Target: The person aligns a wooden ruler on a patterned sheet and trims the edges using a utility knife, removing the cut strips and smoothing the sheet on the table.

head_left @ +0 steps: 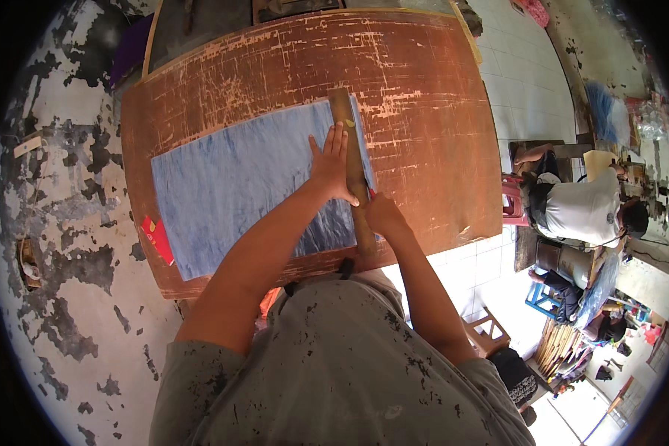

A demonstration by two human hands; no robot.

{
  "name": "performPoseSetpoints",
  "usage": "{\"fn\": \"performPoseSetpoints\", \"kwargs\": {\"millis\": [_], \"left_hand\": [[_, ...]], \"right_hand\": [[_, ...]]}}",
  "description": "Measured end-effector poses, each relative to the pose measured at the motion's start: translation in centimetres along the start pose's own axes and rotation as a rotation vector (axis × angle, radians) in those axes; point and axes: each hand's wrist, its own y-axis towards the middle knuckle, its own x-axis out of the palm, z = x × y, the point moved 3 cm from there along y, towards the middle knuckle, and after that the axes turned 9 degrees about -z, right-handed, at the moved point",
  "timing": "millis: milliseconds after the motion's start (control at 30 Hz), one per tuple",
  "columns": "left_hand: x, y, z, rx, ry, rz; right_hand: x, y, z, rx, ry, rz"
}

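A blue streaked sheet (238, 175) lies on a worn red-brown board (438, 149). Across the sheet's right part, running far to near, rests a long brown wooden straightedge (357, 163). My left hand (333, 165) lies flat with fingers spread, pressing on the sheet and the straightedge. Close by on the right, my right hand (384, 214) is closed round a small red cutter knife (372, 195), mostly hidden in the fist, at the straightedge's right edge. A narrow strip of the sheet (360, 123) shows to the right of the straightedge.
A red packet (157, 239) sits by the sheet's left edge. A peeling wall (67, 245) stands on the left. To the right, a person in a white shirt (583, 212) sits beyond the tiled floor (524, 111), near a wooden stool (487, 331) and a blue stool (543, 299).
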Motion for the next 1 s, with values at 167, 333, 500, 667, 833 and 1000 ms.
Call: {"fn": "performPoseSetpoints", "kwargs": {"millis": [167, 333, 500, 667, 833, 1000], "left_hand": [[0.6, -0.5, -0.2, -0.019, -0.002, 0.064], [0.5, -0.5, -0.1, 0.017, -0.032, 0.085], [2.8, -0.7, -2.0, 0.167, -0.202, 0.262], [3.6, -0.1, -2.7, 0.216, -0.275, 0.333], [2.4, 1.1, -4.4, 0.135, -0.294, 0.352], [1.6, 2.5, -5.5, 0.052, -0.327, 0.358]], "right_hand": [[0.0, -3.7, -1.3, 0.052, 0.164, 0.002], [3.6, -4.7, 3.4, -0.042, 0.089, -0.027], [4.2, -6.8, 5.8, -0.174, 0.373, 0.37], [5.6, -5.4, 7.4, -0.18, 0.442, 0.4], [4.6, -2.5, 7.2, -0.144, 0.596, 0.454], [1.6, 0.0, 6.2, -0.335, 0.497, 0.5]]}}
